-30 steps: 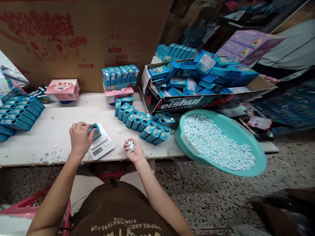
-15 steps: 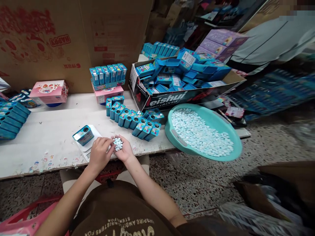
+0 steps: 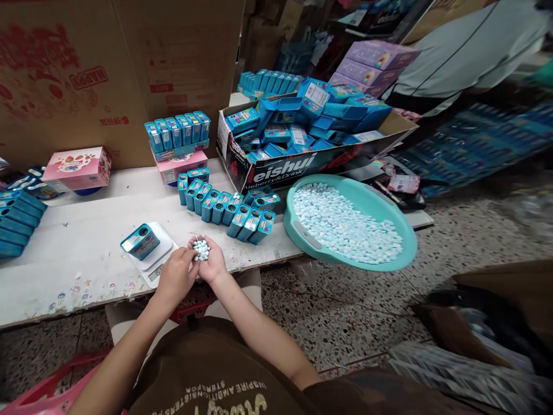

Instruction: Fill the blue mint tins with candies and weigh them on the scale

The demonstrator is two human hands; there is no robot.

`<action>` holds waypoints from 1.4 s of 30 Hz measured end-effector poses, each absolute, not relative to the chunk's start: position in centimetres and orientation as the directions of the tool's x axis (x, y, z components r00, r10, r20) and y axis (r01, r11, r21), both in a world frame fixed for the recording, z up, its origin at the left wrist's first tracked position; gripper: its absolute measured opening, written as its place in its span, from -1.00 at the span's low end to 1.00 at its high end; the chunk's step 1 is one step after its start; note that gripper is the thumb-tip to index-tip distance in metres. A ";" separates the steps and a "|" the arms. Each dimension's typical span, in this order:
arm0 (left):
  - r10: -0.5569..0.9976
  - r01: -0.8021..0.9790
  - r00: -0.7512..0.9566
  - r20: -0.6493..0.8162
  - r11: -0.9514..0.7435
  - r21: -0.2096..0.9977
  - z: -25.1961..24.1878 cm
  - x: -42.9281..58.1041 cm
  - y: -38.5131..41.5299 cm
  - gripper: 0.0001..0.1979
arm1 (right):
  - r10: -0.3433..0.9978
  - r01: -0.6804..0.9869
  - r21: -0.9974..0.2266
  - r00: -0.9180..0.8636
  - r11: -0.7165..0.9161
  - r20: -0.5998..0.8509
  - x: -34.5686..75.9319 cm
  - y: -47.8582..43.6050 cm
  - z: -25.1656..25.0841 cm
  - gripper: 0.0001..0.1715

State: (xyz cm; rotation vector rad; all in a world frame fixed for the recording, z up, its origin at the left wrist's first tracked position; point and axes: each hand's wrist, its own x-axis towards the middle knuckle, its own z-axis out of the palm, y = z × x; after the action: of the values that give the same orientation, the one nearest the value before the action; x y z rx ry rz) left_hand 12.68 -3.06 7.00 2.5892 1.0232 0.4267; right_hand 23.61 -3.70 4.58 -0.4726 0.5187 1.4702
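My right hand (image 3: 213, 265) is cupped palm up and holds a small pile of pale blue and white candies (image 3: 201, 249). Bent over the pile from the left, my left hand (image 3: 176, 272) has its fingertips closed together at the candies' edge; what they pinch is hidden. Left of both hands, a blue tin (image 3: 140, 242) with a round hole in its top rests on a white digital scale (image 3: 161, 260). Beyond my hands, several open blue tins (image 3: 219, 207) stand in a bunch on the white table (image 3: 95, 230). A few candies lie on top of that bunch.
A turquoise basin (image 3: 302, 239) of candies juts past the table's front edge at right. Behind it sits a carton (image 3: 285, 173) heaped with blue tins. Pink boxes (image 3: 82, 167) and a tall cardboard panel (image 3: 173, 69) line the back. A person in a light shirt (image 3: 470, 49) is at upper right.
The view has shifted slightly, so most things sit further left. My left hand has drawn back from the scale a little, baring its display. The candies stay in my right palm.
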 end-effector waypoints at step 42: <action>0.772 0.655 0.469 0.428 -0.630 0.418 11.7 9.5 0.4 -0.86 | 0.777 -0.987 0.101 0.033 0.124 -0.629 24.4 -3.6 4.4 -0.66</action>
State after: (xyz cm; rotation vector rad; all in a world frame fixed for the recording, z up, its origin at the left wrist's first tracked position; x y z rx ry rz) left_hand 9.54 0.37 11.75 2.5199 1.2399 0.8870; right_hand 24.42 -3.56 4.37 -0.4156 0.6308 1.4183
